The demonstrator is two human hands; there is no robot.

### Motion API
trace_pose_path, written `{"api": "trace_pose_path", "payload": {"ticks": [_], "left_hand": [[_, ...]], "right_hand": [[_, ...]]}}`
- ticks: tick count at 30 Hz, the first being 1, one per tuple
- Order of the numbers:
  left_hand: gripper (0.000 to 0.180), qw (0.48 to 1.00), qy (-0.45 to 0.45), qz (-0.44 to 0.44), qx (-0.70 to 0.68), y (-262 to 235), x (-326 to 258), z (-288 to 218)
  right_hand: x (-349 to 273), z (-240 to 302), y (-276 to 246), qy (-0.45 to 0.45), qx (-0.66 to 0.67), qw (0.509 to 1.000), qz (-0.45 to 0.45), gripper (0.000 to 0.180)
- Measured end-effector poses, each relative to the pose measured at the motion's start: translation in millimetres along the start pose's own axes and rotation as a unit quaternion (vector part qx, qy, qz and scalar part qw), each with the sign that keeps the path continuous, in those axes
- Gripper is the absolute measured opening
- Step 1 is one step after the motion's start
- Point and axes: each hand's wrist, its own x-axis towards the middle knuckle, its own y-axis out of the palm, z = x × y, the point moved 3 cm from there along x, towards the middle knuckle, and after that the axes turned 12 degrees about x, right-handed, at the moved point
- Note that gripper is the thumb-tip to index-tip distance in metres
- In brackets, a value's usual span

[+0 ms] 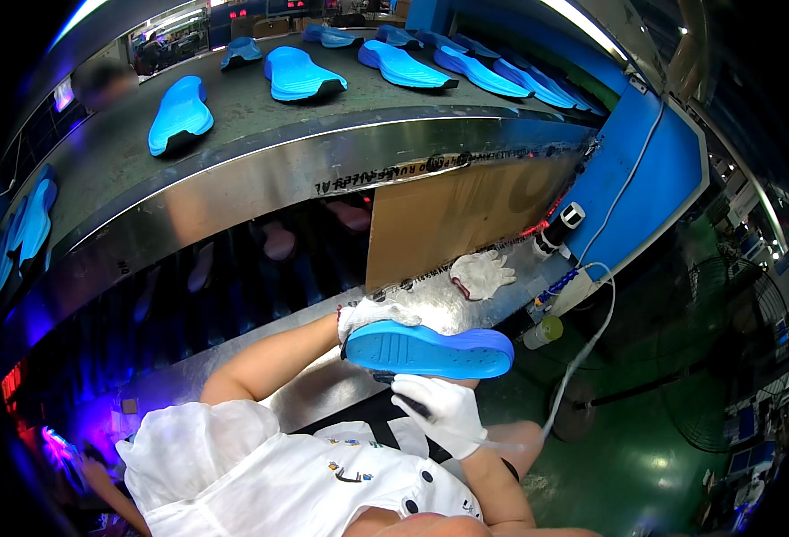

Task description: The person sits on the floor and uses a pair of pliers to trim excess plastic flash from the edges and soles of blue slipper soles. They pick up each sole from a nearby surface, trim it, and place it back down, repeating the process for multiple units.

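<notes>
My left hand, in a white glove, grips a blue shoe sole at its heel end and holds it flat over my lap. Just below the sole, my gloved right hand is closed on a thin dark tool whose tip touches the sole's underside edge. A thin white hose runs from that hand up toward the blue panel on the right.
A curved conveyor belt above carries several blue soles. A spare white glove lies on the metal ledge beside a cardboard panel. A small yellow-green bottle sits at the ledge's right end. Green floor lies lower right.
</notes>
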Motion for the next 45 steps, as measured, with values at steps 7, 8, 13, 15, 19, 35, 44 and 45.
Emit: {"api": "trace_pose_path", "payload": {"ticks": [7,8,13,15,19,35,44,45], "left_hand": [[0.044,0.995,-0.087,-0.003,-0.047,-3,-3,0],[0.044,0.995,-0.09,-0.006,-0.05,-3,-4,-1],[0.044,0.992,-0.112,-0.007,-0.055,-5,-1,-9],[0.041,0.992,-0.117,-0.025,-0.04,-3,-4,-11],[0.041,0.989,-0.103,-0.102,0.02,-29,2,21],[0.063,0.972,-0.186,-0.124,-0.074,-16,-20,-15],[0.06,0.979,-0.144,-0.125,-0.065,-4,-28,-42],[0.057,0.978,-0.132,-0.141,-0.084,-11,-28,-33]], "right_hand": [[-1,-4,-6,0.016,0.029,0.999,-0.036,0.022],[1,4,-6,0.033,0.007,0.999,-0.014,0.021],[3,-25,-17,0.04,0.129,0.983,-0.128,0.024],[1,-2,-15,0.001,-0.007,0.999,-0.046,0.023],[2,-6,-22,-0.021,0.046,0.991,-0.123,0.018],[-3,-3,-38,-0.044,-0.072,0.99,-0.114,0.019],[-3,-7,-55,-0.046,-0.052,0.992,-0.103,0.028],[-2,1,-52,-0.058,-0.054,0.995,-0.065,0.029]]}}
